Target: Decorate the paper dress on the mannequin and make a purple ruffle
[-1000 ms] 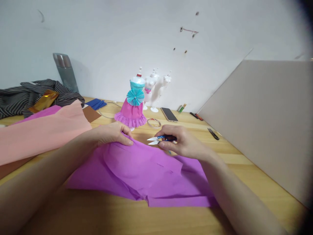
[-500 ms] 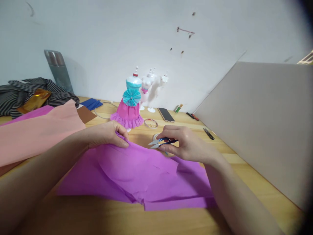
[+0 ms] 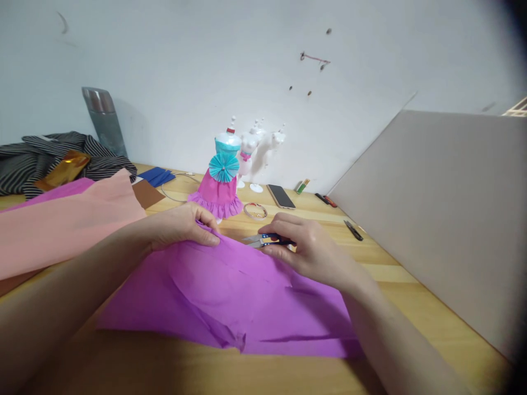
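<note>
A wide sheet of purple crepe paper (image 3: 222, 291) lies creased over the wooden table, its far edge lifted. My left hand (image 3: 187, 225) pinches that edge between thumb and fingers. Closed around a pair of blue-handled thread snips (image 3: 269, 240) is my right hand (image 3: 307, 244), just right of the left one. The blades point left and meet the paper's top edge; their tips are partly hidden there. Behind the hands stands a small dress form (image 3: 224, 170) in a turquoise top with a fan rosette and a pink ruffled skirt.
Peach paper (image 3: 82, 219) and a striped cloth (image 3: 24, 159) lie at left, near a grey bottle (image 3: 105, 120). White mini mannequins (image 3: 249, 142), a phone (image 3: 281, 196) and a bracelet-like ring (image 3: 255, 210) are at the back. Black snips (image 3: 353, 230) lie right, beside a pale board (image 3: 436, 208).
My right hand has brought the snips slightly left, so the blades now reach the paper's top edge. My left hand keeps its pinch. The whole view has shifted a little.
</note>
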